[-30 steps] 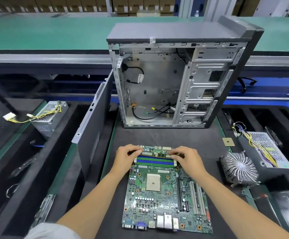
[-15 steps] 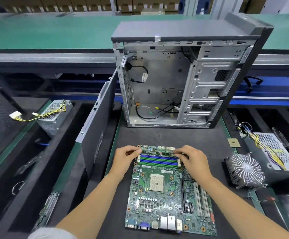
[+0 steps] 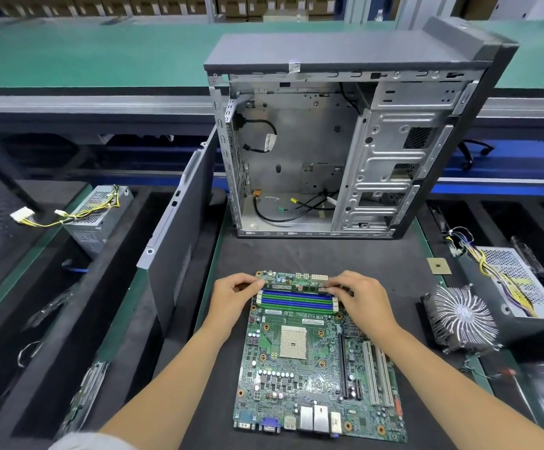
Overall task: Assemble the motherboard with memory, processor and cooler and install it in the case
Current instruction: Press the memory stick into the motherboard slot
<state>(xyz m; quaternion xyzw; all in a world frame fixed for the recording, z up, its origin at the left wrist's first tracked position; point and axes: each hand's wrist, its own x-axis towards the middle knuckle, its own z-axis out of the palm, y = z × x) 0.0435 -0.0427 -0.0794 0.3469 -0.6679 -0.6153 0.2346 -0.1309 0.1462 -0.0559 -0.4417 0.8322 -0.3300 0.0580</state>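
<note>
A green motherboard [image 3: 316, 368] lies flat on the black mat, its processor socket [image 3: 293, 343] empty. A memory stick [image 3: 296, 286] lies along the farthest of the blue and green memory slots [image 3: 296, 302]. My left hand [image 3: 231, 300] pinches the stick's left end. Its right end is pinched by my right hand [image 3: 359, 295]. The open grey case [image 3: 345, 138] stands upright behind the board. The processor chip [image 3: 438, 266] lies on the mat at the right, and the finned cooler [image 3: 462, 318] sits just beyond it.
The case's side panel [image 3: 179, 228] leans at the left of the mat. Power supplies [image 3: 100, 211] [image 3: 517, 280] with loose yellow wires sit in black trays on both sides. Loose cables lie on the case floor. A green conveyor runs behind.
Both hands stay at the ends of the memory stick over the far slot, barely shifting. The view has drifted slightly, so the case and board appear a little further right.
</note>
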